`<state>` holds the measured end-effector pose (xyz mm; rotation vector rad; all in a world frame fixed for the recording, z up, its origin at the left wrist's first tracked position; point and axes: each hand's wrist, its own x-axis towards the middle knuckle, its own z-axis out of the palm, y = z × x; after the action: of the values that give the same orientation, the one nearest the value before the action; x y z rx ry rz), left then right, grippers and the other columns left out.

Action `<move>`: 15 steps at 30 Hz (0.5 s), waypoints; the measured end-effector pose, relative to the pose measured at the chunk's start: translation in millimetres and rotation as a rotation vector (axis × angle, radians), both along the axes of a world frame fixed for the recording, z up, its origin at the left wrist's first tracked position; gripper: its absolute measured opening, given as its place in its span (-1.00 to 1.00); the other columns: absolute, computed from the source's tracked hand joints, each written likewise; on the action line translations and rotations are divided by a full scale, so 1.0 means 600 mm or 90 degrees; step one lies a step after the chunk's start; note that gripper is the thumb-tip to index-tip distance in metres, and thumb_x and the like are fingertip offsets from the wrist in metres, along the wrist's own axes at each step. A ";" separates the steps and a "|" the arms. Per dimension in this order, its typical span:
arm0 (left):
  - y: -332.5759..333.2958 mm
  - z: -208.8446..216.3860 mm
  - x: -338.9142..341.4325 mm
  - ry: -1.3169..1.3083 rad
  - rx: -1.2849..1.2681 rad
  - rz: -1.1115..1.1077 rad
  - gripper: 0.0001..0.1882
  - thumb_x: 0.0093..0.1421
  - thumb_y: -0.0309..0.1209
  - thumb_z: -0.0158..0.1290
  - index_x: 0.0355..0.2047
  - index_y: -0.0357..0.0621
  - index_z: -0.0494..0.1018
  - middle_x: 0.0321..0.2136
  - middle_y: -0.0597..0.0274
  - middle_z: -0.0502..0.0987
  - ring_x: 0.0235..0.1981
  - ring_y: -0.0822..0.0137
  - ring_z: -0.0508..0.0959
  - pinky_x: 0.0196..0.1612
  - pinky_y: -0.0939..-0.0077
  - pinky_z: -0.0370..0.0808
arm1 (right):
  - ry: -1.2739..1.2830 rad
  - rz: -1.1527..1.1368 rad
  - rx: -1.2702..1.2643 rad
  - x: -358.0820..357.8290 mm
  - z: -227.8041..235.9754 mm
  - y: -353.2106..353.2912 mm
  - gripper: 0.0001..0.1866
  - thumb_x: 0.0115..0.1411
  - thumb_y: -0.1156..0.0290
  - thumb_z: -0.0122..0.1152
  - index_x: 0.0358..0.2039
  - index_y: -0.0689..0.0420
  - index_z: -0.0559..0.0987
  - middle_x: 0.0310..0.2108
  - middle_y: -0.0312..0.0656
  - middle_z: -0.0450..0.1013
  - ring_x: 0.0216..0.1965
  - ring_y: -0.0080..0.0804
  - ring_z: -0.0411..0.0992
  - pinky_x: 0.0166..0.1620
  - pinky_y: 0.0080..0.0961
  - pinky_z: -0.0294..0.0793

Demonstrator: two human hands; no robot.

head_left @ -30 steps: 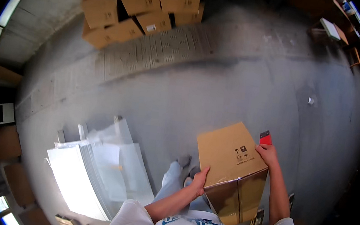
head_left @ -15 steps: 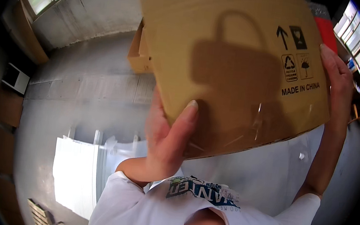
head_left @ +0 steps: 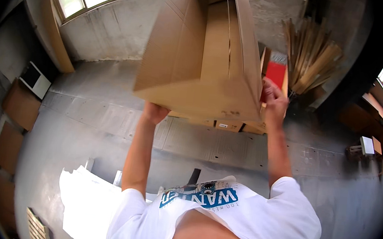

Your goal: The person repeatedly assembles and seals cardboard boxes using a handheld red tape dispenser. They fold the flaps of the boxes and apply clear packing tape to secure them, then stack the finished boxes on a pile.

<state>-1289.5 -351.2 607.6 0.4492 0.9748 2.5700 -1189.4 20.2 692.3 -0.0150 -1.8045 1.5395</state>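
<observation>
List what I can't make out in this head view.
All in the head view:
- Left hand: most fingers hidden by the cardboard box.
- Box's upper end: cut off by the picture's top edge.
- Red-and-grey handheld item: partly covered by the right hand; exact kind unclear.
- Cartons beyond: mostly hidden by the held box.
- Box's dark print: blurred.

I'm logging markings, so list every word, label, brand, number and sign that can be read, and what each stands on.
White T-shirt: large white lettering on blue, partly lost in folds; wording not copied here.
Same shirt: a smaller line beneath, too small to read fully.
Raised cardboard carton: dark marks near the lower edge, too blurred to read.
Cardboard box behind it: white label, too small to read.
</observation>
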 end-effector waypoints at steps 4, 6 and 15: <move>0.086 -0.095 -0.145 -0.094 -0.165 -0.031 -0.39 0.28 0.09 -0.06 0.15 -0.09 0.35 0.08 0.22 0.44 0.11 0.29 0.41 0.13 0.27 0.41 | -0.083 -0.106 0.021 -0.158 -0.254 0.073 -0.71 0.22 0.23 0.27 -0.19 0.18 0.66 -0.37 -0.17 0.60 -0.41 -0.53 0.50 -0.28 -0.56 0.47; 0.092 -0.083 -0.168 -0.142 -0.280 -0.078 -0.41 0.30 0.07 -0.06 0.15 -0.09 0.35 0.06 0.23 0.46 0.07 0.31 0.44 0.08 0.36 0.46 | -0.237 -0.064 -0.037 -0.181 -0.364 0.085 -0.71 0.23 0.23 0.24 -0.17 0.16 0.65 -0.37 -0.16 0.61 -0.38 -0.54 0.51 -0.26 -0.55 0.48; 0.185 -0.050 -0.502 0.267 -1.185 0.225 -0.57 0.10 -0.12 0.18 -0.34 -0.34 0.58 -0.51 0.01 0.62 -0.40 0.15 0.65 -0.40 0.30 0.52 | -0.323 0.001 -0.045 -0.286 -0.357 0.078 -0.51 0.24 0.00 0.13 -0.06 0.18 0.58 -0.24 0.21 0.50 -0.16 0.09 0.47 -0.07 -0.24 0.45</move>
<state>-1590.7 -239.9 577.3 0.1838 2.9908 0.7382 -1361.2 67.0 478.3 -0.4757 -2.1277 1.7051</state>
